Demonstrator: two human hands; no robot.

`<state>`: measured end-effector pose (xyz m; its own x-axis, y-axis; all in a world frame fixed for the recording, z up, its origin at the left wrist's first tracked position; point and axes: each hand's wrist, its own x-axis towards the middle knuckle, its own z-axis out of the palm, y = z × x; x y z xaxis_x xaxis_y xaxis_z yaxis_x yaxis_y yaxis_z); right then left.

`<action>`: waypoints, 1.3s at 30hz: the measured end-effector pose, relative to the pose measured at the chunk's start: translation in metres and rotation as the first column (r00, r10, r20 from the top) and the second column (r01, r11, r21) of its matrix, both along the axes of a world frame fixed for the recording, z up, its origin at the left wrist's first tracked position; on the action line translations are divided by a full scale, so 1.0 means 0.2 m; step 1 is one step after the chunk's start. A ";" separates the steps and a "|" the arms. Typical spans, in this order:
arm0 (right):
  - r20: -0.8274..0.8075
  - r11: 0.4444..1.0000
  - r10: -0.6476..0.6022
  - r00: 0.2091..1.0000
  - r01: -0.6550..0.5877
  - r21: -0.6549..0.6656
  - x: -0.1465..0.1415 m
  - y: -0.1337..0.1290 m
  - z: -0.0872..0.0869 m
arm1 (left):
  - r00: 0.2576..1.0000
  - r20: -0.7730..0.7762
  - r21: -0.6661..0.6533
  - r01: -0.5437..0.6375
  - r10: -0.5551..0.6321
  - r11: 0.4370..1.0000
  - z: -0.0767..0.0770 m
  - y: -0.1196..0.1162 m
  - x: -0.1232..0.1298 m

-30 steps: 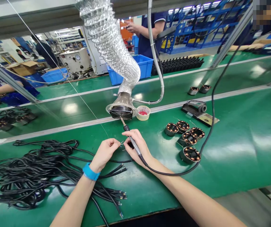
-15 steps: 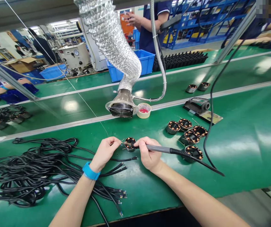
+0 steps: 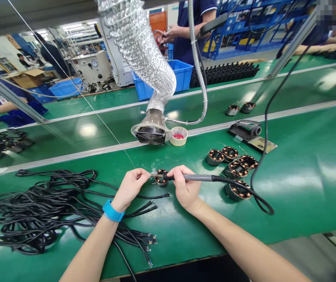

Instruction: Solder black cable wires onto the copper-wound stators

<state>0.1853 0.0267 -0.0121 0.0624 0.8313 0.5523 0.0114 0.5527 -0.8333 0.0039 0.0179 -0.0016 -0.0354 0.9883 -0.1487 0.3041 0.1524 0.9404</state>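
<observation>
My left hand (image 3: 131, 186), a blue band on its wrist, pinches a thin wire end beside a small motor stator (image 3: 161, 182) with copper windings. A fine solder wire (image 3: 97, 116) runs down from the upper left to this hand. The fingers partly hide what lies in the pinch. My right hand (image 3: 187, 190) grips a grey-handled soldering iron (image 3: 199, 178). Its tip points left over the stator and meets the wire at my left fingertips. A wisp of smoke rises there. Black cables (image 3: 47, 203) with stripped ends lie left of and below my left hand.
Several stators (image 3: 236, 168) sit to the right, near an iron stand (image 3: 252, 133). A fume extractor hood (image 3: 150, 129) on a foil duct (image 3: 144, 55) hangs ahead, beside a tub (image 3: 179, 137). The iron's cord (image 3: 266, 137) loops at right. Co-workers stand beyond the bench.
Smoke now shows at the iron's tip. The iron and my right hand have shifted very slightly, and its cord has swung into a tighter loop. A co-worker's hands behind have moved.
</observation>
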 end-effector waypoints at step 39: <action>0.522 0.955 0.183 0.833 -0.277 0.108 -0.06 0.05 -0.05 | 0.991 0.058 -0.028 0.125 -0.123 0.992 0.04 -0.06 -0.04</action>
<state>0.1725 0.0369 -0.0224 -0.4423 0.6759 0.5896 0.2551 0.7250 -0.6398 -0.0032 0.0060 0.0059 0.0965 0.9793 -0.1779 0.2696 0.1463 0.9518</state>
